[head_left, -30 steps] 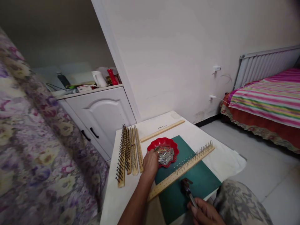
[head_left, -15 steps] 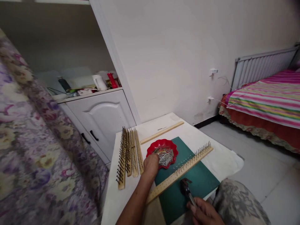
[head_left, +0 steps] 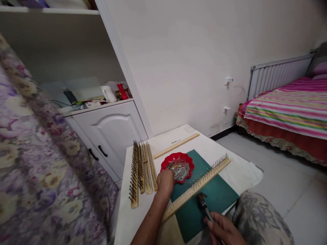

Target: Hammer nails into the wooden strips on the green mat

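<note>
My left hand point(head_left: 165, 180) reaches to the near left rim of a scalloped red bowl point(head_left: 170, 157) that holds a heap of silver nails point(head_left: 181, 171). Its fingers are curled at the nails, and whether a nail is between the fingertips is hidden. In my right hand point(head_left: 221, 227) is the handle of a claw hammer point(head_left: 202, 200), its head over a green mat point(head_left: 204, 212). Between bowl and hammer a wooden strip point(head_left: 182, 202) lies slantwise. Nails stand upright along its right part, and its left part shows rows of small holes.
Several wooden strips point(head_left: 135, 180), some full of dark nails, lie at the left of the white table point(head_left: 122, 221). One bare strip point(head_left: 176, 145) lies at the back beside loose nails. A floral curtain point(head_left: 51, 190) hangs left, and a patterned knee point(head_left: 260, 217) is close on the right.
The camera view has shifted slightly. My left hand stays at the bowl's near left side with small finger movements, and my right hand keeps the hammer in about the same place.
</note>
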`<state>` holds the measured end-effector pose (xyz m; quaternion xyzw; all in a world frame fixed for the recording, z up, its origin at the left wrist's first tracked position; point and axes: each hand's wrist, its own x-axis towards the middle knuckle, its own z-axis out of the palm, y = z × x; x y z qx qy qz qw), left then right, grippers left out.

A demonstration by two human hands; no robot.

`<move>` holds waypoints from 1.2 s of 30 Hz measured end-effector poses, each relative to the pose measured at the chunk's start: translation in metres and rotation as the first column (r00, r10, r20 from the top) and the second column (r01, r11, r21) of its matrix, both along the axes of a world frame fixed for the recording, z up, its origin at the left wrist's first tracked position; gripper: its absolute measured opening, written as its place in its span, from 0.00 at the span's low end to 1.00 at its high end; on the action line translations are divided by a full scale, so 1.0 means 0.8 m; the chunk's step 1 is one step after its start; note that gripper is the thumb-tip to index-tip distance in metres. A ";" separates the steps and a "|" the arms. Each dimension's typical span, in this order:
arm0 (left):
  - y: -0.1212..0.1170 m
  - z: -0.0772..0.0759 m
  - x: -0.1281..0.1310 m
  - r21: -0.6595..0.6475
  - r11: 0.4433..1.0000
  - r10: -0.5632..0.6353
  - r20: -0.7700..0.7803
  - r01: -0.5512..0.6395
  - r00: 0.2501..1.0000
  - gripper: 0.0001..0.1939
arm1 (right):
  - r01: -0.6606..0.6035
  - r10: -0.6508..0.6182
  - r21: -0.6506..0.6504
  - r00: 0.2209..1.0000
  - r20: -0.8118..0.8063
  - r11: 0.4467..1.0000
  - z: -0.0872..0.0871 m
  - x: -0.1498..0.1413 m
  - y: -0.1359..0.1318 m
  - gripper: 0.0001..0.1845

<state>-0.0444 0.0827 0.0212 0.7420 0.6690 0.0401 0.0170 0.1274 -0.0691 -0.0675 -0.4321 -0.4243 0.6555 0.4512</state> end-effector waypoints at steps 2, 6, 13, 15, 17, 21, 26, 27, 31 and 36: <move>-0.008 0.006 -0.003 0.041 0.999 -0.028 -0.011 0.029 1.000 0.11 | -0.001 0.001 0.002 1.000 0.004 1.000 -0.002 -0.002 0.000 0.28; -0.034 0.014 -0.007 0.127 0.987 -0.101 0.025 0.097 0.995 0.12 | 0.004 -0.005 0.019 1.000 0.014 1.000 -0.005 -0.005 -0.002 0.27; -0.140 -0.014 0.010 0.152 0.908 -0.399 0.598 0.391 0.695 0.08 | 0.226 -0.229 0.112 0.973 0.013 0.968 0.028 -0.004 -0.004 0.19; -0.167 -0.026 0.017 0.127 0.904 -0.383 0.669 0.409 0.638 0.07 | 0.269 -0.274 0.122 0.961 0.027 0.956 0.032 -0.004 -0.005 0.17; -0.183 -0.036 0.022 0.105 0.907 -0.353 0.715 0.407 0.603 0.07 | 0.279 -0.282 0.114 0.959 0.011 0.953 0.030 -0.005 -0.008 0.15; -0.191 -0.051 0.030 0.018 0.950 -0.172 0.865 0.312 0.472 0.07 | 0.299 -0.296 0.070 0.954 -0.049 0.952 0.023 -0.008 -0.015 0.16; -0.194 -0.082 0.048 -0.220 0.952 0.209 0.975 0.211 0.072 0.11 | 0.339 -0.334 0.055 0.939 -0.083 0.939 0.017 -0.011 -0.017 0.20; -0.195 -0.088 0.051 -0.226 0.954 0.227 0.974 0.198 0.017 0.11 | 0.344 -0.339 0.053 0.937 -0.088 0.937 0.017 -0.012 -0.017 0.20; -0.193 -0.097 0.052 -0.185 0.969 0.190 0.982 0.166 -0.012 0.13 | 0.345 -0.339 0.054 0.936 -0.092 0.937 0.016 -0.012 -0.017 0.20; -0.150 -0.065 0.038 0.020 1.000 -0.021 0.956 0.006 0.292 0.13 | 0.293 -0.290 0.061 0.956 -0.047 0.954 0.013 -0.008 -0.019 0.19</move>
